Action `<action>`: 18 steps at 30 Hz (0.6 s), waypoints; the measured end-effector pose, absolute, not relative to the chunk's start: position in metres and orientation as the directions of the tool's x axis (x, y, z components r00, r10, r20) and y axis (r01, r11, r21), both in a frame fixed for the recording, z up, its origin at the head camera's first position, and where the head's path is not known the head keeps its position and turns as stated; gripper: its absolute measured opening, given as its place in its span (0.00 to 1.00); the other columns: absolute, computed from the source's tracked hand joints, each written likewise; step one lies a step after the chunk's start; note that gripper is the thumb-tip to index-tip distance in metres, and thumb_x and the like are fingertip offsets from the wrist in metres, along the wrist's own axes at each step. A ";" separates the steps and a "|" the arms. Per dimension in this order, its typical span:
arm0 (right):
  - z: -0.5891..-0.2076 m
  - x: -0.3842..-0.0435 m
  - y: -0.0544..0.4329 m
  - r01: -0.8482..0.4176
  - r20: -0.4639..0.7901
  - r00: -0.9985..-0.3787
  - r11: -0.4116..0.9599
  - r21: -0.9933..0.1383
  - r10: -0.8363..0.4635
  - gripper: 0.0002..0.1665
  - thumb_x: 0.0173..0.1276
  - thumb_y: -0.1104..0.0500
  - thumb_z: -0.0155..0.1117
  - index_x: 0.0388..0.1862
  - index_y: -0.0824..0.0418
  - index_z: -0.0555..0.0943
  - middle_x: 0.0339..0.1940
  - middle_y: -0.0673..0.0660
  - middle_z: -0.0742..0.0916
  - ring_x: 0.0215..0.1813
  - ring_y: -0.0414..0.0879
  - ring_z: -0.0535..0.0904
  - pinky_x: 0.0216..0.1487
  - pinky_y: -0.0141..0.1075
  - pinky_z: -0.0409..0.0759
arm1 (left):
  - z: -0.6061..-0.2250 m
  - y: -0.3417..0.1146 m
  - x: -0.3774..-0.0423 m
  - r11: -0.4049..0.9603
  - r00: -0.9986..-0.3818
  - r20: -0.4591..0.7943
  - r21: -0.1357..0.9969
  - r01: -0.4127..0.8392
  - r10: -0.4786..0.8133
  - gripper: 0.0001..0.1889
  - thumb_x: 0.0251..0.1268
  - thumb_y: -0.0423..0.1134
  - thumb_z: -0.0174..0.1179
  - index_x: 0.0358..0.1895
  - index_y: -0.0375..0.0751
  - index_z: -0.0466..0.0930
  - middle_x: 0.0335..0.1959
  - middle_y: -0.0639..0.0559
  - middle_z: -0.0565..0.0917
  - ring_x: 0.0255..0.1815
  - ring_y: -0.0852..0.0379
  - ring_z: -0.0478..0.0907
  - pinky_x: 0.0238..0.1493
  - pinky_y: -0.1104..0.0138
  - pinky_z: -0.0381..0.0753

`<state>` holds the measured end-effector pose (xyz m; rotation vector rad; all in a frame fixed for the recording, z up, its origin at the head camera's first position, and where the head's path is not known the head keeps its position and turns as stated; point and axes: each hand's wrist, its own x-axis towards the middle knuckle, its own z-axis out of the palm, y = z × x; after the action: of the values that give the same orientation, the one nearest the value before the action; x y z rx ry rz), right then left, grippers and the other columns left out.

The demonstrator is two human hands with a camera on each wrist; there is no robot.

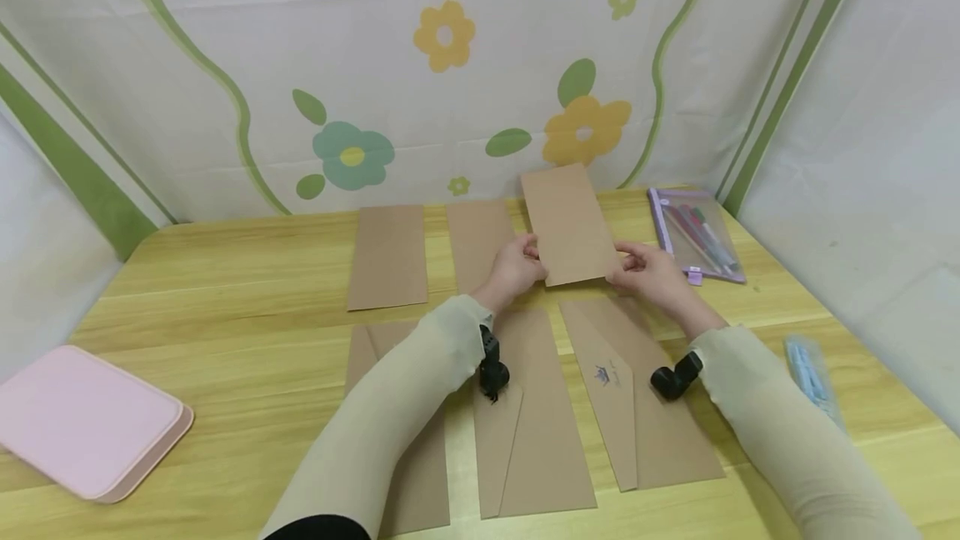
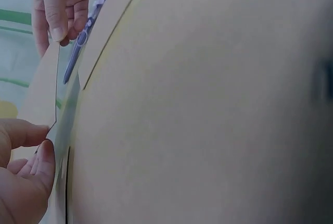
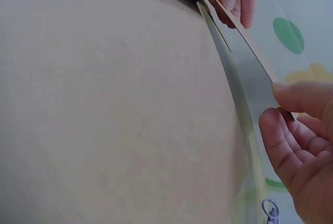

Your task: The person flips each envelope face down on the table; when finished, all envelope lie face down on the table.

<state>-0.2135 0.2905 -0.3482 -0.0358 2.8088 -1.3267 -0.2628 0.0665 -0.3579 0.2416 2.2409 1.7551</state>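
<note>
While our left hand [image 1: 517, 267] pinches a brown card [image 1: 567, 223] near its lower left corner, our right hand [image 1: 651, 273] pinches it near the lower right one, thumb and fingertips narrow on both sides. We hold the card tilted above the far part of the wooden table [image 1: 247, 298], between two flat brown sheets [image 1: 388, 257] and a purple-edged pouch [image 1: 662, 227]. Nearer us lie three brown envelopes [image 1: 555, 440].

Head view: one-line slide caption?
Left hand and right hand pinch a brown card over a wood-grain table, beyond three brown envelopes.
</note>
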 end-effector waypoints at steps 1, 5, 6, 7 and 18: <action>-0.348 -0.215 0.292 -0.013 -0.019 -0.999 0.654 -0.756 -0.041 0.38 0.61 0.59 0.64 0.68 0.67 0.62 0.40 0.60 0.77 0.41 0.44 0.74 0.36 0.27 0.77 | -0.358 0.066 -0.263 0.282 -0.942 -0.121 0.959 -0.030 0.313 0.37 0.51 0.21 0.59 0.68 0.39 0.60 0.47 0.49 0.72 0.40 0.59 0.70 0.33 0.74 0.72; -0.349 -0.218 0.295 -0.014 -0.035 -0.998 0.669 -0.743 -0.059 0.38 0.61 0.58 0.64 0.68 0.68 0.62 0.41 0.60 0.78 0.41 0.44 0.73 0.35 0.27 0.75 | -0.360 0.067 -0.266 0.420 -0.924 -0.128 0.907 0.039 0.360 0.40 0.52 0.27 0.64 0.70 0.40 0.56 0.52 0.49 0.72 0.45 0.57 0.71 0.44 0.70 0.75; -0.349 -0.219 0.296 -0.010 -0.042 -0.997 0.668 -0.744 -0.063 0.38 0.61 0.58 0.64 0.68 0.68 0.62 0.41 0.60 0.78 0.39 0.44 0.74 0.34 0.28 0.76 | -0.360 0.068 -0.266 0.451 -0.920 -0.128 0.890 0.059 0.372 0.41 0.52 0.28 0.64 0.71 0.40 0.55 0.53 0.50 0.72 0.47 0.57 0.71 0.47 0.69 0.74; -0.350 -0.219 0.297 -0.006 -0.051 -0.996 0.663 -0.748 -0.067 0.38 0.62 0.58 0.64 0.68 0.69 0.61 0.41 0.60 0.78 0.38 0.42 0.75 0.34 0.28 0.76 | -0.360 0.068 -0.267 0.479 -0.914 -0.129 0.874 0.078 0.384 0.41 0.53 0.29 0.64 0.71 0.40 0.54 0.53 0.50 0.71 0.48 0.56 0.70 0.50 0.68 0.73; -0.358 -0.219 0.302 0.038 -0.100 -0.993 0.625 -0.780 -0.064 0.36 0.63 0.57 0.63 0.65 0.72 0.64 0.38 0.60 0.81 0.32 0.37 0.78 0.36 0.28 0.79 | -0.359 0.071 -0.268 0.564 -0.879 -0.180 0.818 0.117 0.443 0.46 0.52 0.36 0.68 0.72 0.36 0.48 0.59 0.45 0.72 0.55 0.56 0.72 0.53 0.68 0.73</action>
<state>-0.2191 0.3021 -0.3575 -0.0220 2.7242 -1.3114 -0.2681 0.0709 -0.3585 0.4557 2.4348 1.2344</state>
